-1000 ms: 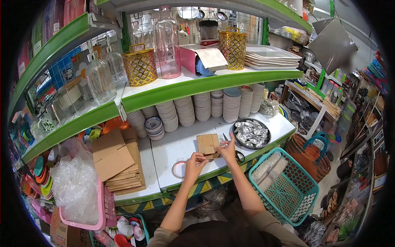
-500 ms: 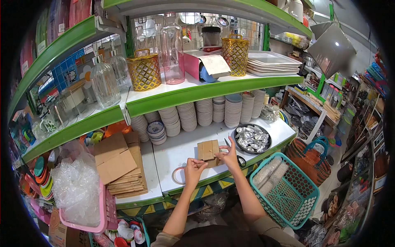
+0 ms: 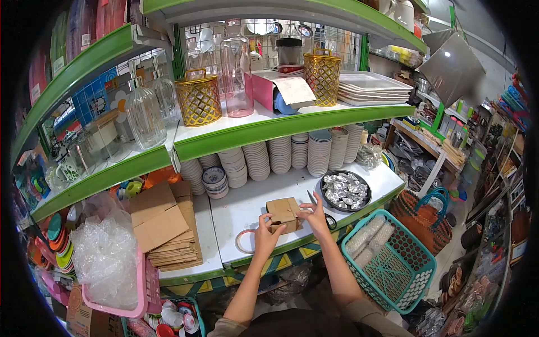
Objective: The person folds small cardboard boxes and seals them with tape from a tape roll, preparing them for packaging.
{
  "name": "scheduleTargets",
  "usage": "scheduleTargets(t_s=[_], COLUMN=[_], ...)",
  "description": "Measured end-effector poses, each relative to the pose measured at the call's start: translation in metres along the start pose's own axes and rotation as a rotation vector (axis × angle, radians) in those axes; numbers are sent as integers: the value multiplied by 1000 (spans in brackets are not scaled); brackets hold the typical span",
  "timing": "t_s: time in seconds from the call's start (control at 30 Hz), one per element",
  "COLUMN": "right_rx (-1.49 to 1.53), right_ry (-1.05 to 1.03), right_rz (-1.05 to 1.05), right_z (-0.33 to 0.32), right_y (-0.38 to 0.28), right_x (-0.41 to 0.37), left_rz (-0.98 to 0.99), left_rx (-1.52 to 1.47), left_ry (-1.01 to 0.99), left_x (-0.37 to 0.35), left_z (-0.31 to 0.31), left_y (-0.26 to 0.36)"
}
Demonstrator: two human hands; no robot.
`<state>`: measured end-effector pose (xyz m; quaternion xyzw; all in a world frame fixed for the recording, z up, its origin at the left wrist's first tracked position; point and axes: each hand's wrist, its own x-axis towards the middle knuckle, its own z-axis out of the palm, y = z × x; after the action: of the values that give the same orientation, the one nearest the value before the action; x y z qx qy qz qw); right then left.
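A small brown cardboard box (image 3: 283, 210) sits near the front edge of the white shelf, between my two hands. My left hand (image 3: 266, 235) grips its left front corner, fingers at the side and thumb across the front. On the right side, my right hand (image 3: 315, 218) holds the box with thumb and fingertips, its index finger raised. A roll of tape (image 3: 240, 242) lies flat left of my left hand. Scissors with a black handle (image 3: 331, 223) lie by my right hand, which hides their middle; the blade points away from me.
A dark round tray (image 3: 368, 197) of foil-like silver pieces stands behind right. Flattened cardboard (image 3: 163, 224) is stacked left, beside a pink basket (image 3: 143, 286) of bubble wrap. A green basket (image 3: 387, 258) is at right. Stacked bowls (image 3: 255, 160) line the back under a green-edged shelf (image 3: 281, 133).
My left hand has gone from a pinch in front of the box to a wider grip on its left corner. The box has turned slightly. My right hand stays at its right side.
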<state>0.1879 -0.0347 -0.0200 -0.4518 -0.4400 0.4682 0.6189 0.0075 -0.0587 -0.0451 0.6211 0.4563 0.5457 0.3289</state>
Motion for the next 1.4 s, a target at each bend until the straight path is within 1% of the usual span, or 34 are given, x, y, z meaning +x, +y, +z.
scheduleTargets(t_s=[0.17,0.23,0.37,0.47,0.53,0.67,0.77,0.83,0.97,1.07,1.17,1.23,1.27,1.33,1.37,1.4], right_rx=[44,37,72,74,23,77,64,-92,-71,-143,-136,-212,-213,-246,-250,-285], right_ry=[9,-10,5,-17,22,28,-9,-9,-34,-40,-19,143,142,251,250,238], right_rz=[29,-23,-4,-59,-87,-98,-102,-118,-46,-46,-89,-152,-152,-232,-232,-329], right_z=[5,4,6,12,16,15,10,9,6,5,6,5,4,3,3,4], right_y=[-4,0,5,3,4,10,17,16,9,11,9,8,8,1,1,-1], right_x=[-7,-7,-8,-14,-17,-18,-15,-13,-14,-14,-17,-17,-19,-28,-32,-36], left_rz=[32,22,23,34,53,20,-14,-24,-60,-15,14,-75,-76,-80,-81,-93], left_rx=[80,51,68,125,132,101,165,201,171,122,134,141,141,94,91,132], left_ry=[1,3,-7,-14,-28,-61,-121,-115,-129,-97,-91,-109,-108,-108,-107,-113], left_x=[-1,-1,-2,-2,-2,-3,-4,-4,-4,-3,-4,-5,-4,-5,-4,-4], left_z=[-3,-2,-3,-3,-4,-7,-10,-10,-10,-8,-8,-9,-9,-9,-9,-10], left_y=[8,6,7,9,9,20,28,28,31,26,26,28,28,30,31,38])
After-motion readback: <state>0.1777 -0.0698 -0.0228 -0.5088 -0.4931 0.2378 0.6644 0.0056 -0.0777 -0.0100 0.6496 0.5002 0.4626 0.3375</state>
